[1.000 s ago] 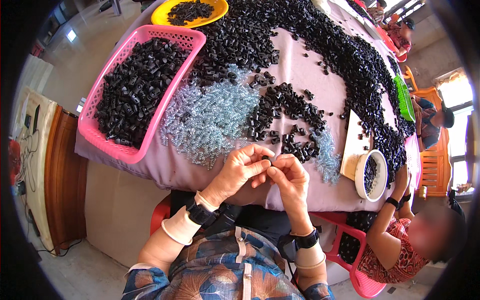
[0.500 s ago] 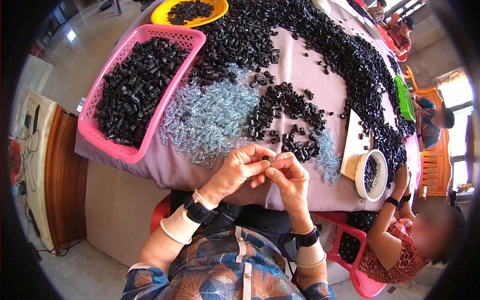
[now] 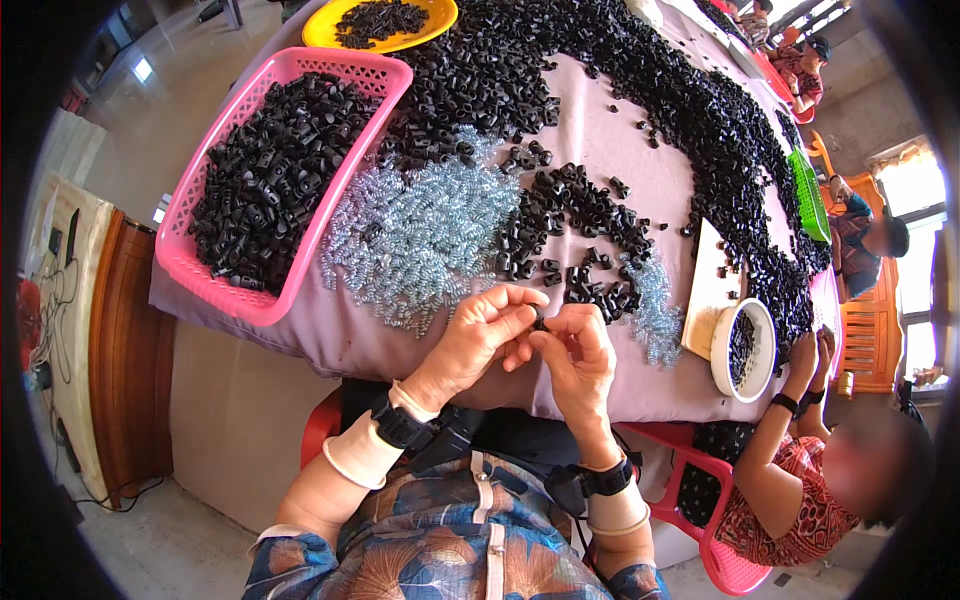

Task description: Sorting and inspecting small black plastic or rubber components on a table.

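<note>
Work in hand looks like two-handed fingertip handling of one small black part (image 3: 540,319). It's sitting right between the hands, just above the near edge of the counter (image 3: 640,390).

Left hand (image 3: 478,335): thumb and forefinger are pinching the part, nearly closed. Right hand (image 3: 575,355): thumb and forefinger are meeting it from the other side, also nearly closed. Can't tell if a spring is hiding under the fingertips. Next move, my read, is calling for a steady left pinch while the right is fine-aligning.

Counts:
- hands: 2, sharing 1 part
- spring piles: 2. Big one (image 3: 410,240) is lying beyond and left of the hands, small one (image 3: 655,310) to their right
- loose black pieces (image 3: 580,215): just beyond the hands, too many and too overlapped to count
- pink basket (image 3: 225,298): 1, holding black parts, left of the hands
- yellow plate (image 3: 440,25): 1, far beyond left
- white board (image 3: 700,285): 1, lying to the right
- white bowl (image 3: 766,350): 1, standing beside the board, holding dark pieces
- green basket (image 3: 808,195): 1, far right
</note>
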Tool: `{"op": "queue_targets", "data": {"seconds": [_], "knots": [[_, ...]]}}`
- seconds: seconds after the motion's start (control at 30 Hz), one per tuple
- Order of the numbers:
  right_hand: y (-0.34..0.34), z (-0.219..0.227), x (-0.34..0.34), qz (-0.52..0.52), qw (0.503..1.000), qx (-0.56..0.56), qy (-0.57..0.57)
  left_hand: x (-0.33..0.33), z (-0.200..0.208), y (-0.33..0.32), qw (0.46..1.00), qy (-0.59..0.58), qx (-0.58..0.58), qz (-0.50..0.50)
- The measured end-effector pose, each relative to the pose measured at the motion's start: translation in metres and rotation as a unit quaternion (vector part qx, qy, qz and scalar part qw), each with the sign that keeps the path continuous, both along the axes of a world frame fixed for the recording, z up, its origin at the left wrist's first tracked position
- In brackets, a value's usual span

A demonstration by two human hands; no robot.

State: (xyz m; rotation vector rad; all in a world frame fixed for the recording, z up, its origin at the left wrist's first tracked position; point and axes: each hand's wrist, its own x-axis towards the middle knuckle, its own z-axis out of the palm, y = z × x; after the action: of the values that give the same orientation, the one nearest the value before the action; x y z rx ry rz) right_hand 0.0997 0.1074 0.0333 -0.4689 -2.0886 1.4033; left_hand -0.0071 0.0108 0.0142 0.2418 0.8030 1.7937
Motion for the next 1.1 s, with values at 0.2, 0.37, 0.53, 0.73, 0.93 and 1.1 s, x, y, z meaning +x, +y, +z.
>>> {"op": "queue_targets", "data": {"seconds": [0.2,0.37,0.53,0.73,0.93,1.1], "knots": [[-0.002,-0.007,0.001,-0.035,0.999,-0.019,0.013,0.003,-0.003,0.002,0.996,0.087,-0.016,0.023],[-0.011,-0.003,0.003,-0.054,0.980,-0.192,-0.013,0.002,-0.008,0.002,0.996,0.084,0.001,0.018],[-0.009,-0.002,0.004,-0.038,0.967,-0.252,0.000,0.001,-0.010,0.002,0.997,0.075,0.008,0.019],[-0.009,-0.005,0.004,-0.028,0.951,-0.308,0.013,0.002,-0.010,0.001,0.997,0.071,0.001,0.024],[-0.006,-0.010,0.003,-0.027,0.969,-0.245,0.028,0.001,-0.006,0.001,0.998,0.065,-0.003,0.020],[-0.006,-0.011,0.004,-0.019,0.968,-0.246,0.053,0.000,-0.007,0.000,0.997,0.079,-0.011,0.003]]}}
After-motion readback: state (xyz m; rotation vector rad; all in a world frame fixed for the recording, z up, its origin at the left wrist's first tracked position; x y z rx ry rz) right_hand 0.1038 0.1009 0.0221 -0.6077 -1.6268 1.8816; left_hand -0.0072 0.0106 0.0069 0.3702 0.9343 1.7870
